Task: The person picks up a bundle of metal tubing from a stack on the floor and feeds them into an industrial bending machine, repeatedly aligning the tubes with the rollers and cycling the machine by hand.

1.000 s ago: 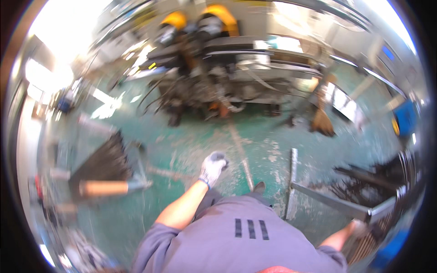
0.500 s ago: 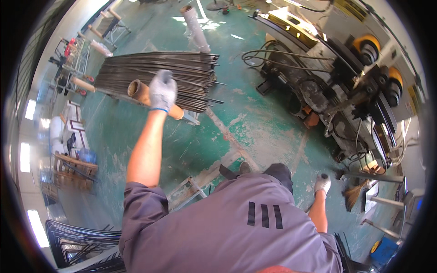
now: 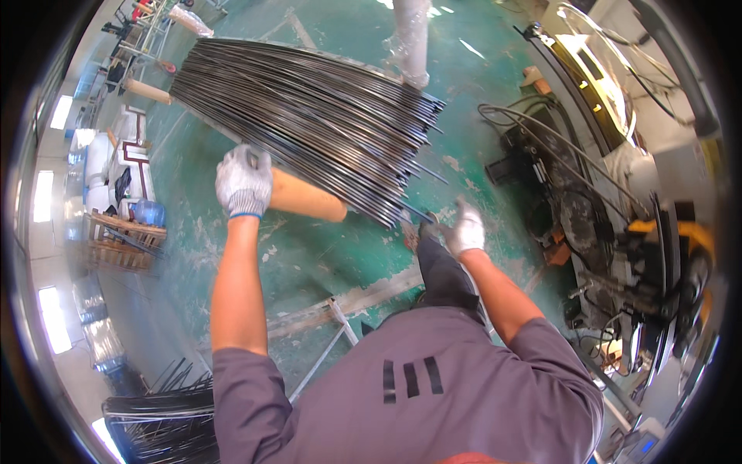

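A big bundle of long thin dark metal rods [image 3: 309, 108] lies fanned on the green floor ahead of me. It rests across a tan tube [image 3: 308, 198]. My left hand [image 3: 243, 182], in a white glove, is closed over the near end of that tube at the edge of the bundle. My right hand [image 3: 466, 229], also gloved, hovers with fingers apart just beside the rods' pointed ends [image 3: 417, 210]; whether it touches them I cannot tell. My grey shirt fills the lower middle.
A machine with cables and a yellow part [image 3: 618, 216] stands at the right. A wrapped white column [image 3: 410, 39] rises behind the rods. More dark rods [image 3: 166, 421] lie at the lower left, a metal frame [image 3: 332, 340] by my feet, and wooden pallets [image 3: 120, 240] at the left.
My view has swung and drawn closer to the rod bundle. My right hand has come forward from beside my body to the rods' ends. My left hand stays on the tan tube.
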The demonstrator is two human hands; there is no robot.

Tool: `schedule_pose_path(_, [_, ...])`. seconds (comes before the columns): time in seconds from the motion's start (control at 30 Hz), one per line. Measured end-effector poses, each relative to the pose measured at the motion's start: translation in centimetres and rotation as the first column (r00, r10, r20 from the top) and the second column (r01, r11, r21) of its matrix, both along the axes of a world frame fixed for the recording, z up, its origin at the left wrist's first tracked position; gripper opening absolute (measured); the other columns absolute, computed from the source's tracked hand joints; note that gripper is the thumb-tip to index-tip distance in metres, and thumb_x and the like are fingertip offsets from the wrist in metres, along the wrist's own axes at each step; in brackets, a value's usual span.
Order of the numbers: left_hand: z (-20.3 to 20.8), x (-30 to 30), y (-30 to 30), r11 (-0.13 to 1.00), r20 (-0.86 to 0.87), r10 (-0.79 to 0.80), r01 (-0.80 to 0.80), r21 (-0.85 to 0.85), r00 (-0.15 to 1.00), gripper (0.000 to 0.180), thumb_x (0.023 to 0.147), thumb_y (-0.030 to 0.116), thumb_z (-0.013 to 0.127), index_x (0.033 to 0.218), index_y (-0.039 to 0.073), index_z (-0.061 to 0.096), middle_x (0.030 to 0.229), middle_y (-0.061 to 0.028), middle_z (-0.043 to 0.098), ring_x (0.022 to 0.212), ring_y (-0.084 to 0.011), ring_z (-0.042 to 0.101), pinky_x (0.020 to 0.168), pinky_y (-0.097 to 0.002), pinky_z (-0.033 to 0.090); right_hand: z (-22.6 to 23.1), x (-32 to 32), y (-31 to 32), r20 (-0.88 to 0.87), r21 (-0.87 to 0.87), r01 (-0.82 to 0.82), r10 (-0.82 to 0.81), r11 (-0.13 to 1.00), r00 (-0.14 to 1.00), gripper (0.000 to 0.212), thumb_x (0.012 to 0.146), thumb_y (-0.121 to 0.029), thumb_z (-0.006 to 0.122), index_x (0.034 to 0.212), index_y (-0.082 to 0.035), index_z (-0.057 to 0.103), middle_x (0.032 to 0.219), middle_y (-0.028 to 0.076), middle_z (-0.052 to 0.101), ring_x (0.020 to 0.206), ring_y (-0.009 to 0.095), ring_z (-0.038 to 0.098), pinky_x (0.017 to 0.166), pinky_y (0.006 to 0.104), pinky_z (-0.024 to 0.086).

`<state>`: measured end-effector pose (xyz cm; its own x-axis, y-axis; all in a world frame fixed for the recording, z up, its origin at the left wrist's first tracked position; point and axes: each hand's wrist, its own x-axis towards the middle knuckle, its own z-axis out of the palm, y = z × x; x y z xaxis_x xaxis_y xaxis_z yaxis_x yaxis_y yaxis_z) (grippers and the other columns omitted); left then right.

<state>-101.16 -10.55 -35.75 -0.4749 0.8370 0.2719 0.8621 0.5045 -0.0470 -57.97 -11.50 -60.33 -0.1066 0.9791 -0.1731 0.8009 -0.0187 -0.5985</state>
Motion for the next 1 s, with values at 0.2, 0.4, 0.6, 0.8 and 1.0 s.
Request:
schedule_pose_path(0.2, [-0.6,0.2,0.8,0.988,0.023,-0.074,0.070,0.138,0.997,0.025,0.087,0.016,0.074,0.108,0.003,0.072,0.115,-0.0177,0.073,0.106,-0.0401,0.068,0.095,-0.0478,0.055,-3.1,-18.4,15.0,0.156,0.098,-0.338,0.321,0.936,0.934,0.116,0.062,-0.045,0.098,0.152,0.003,0.042,0.155,0.022,0.044,0.146,0.042,0.037,0.125,0.0569,0.027])
schedule_pose_path(0.4, [-0.6,0.6,1.3,0.988,0.066,-0.034,0.024,0.150,0.997,0.030,0.087,0.009,0.074,0.115,-0.002,0.071,0.118,-0.0227,0.072,0.110,-0.0409,0.068,0.099,-0.0476,0.054,-5.4,-25.3,25.8,0.417,-0.105,-0.254,0.274,0.962,0.867,0.115,0.074,-0.052,0.089,0.156,0.005,0.033,0.155,0.025,0.044,0.146,0.043,0.039,0.126,0.0564,0.025])
schedule_pose_path(0.6, [-0.7,0.3,2.1,0.994,0.048,-0.037,0.032,0.103,0.998,0.037,0.082,0.003,0.075,0.118,-0.001,0.068,0.120,-0.0222,0.069,0.111,-0.0451,0.067,0.100,-0.0559,0.053,-9.9,-26.3,23.4,0.353,-0.147,-0.371,0.399,0.917,0.847,0.031,0.091,-0.013,0.064,0.118,-0.001,0.056,0.121,0.022,0.065,0.112,0.034,0.064,0.099,0.0446,0.053])
schedule_pose_path(0.8, [-0.6,-0.3,2.5,0.992,0.027,-0.079,0.076,0.098,0.997,0.038,0.082,0.003,0.074,0.119,-0.001,0.067,0.121,-0.0220,0.068,0.111,-0.0446,0.066,0.100,-0.0553,0.053,-14.0,-25.7,23.2,0.364,-0.166,-0.482,0.508,0.860,0.781,0.013,0.095,-0.012,0.058,0.102,-0.005,0.065,0.100,0.016,0.073,0.095,0.037,0.074,0.081,0.0481,0.062])
schedule_pose_path(1.0, [-0.4,0.3,2.4,0.996,0.045,-0.020,0.016,0.089,0.999,0.033,0.084,0.004,0.072,0.117,0.000,0.068,0.121,-0.0219,0.069,0.111,-0.0437,0.066,0.100,-0.0528,0.052,-10.7,-25.9,25.5,0.229,-0.363,-0.529,0.624,0.767,0.747,0.018,0.094,-0.015,0.064,0.108,-0.003,0.069,0.106,0.022,0.076,0.103,0.037,0.076,0.087,0.0486,0.062])
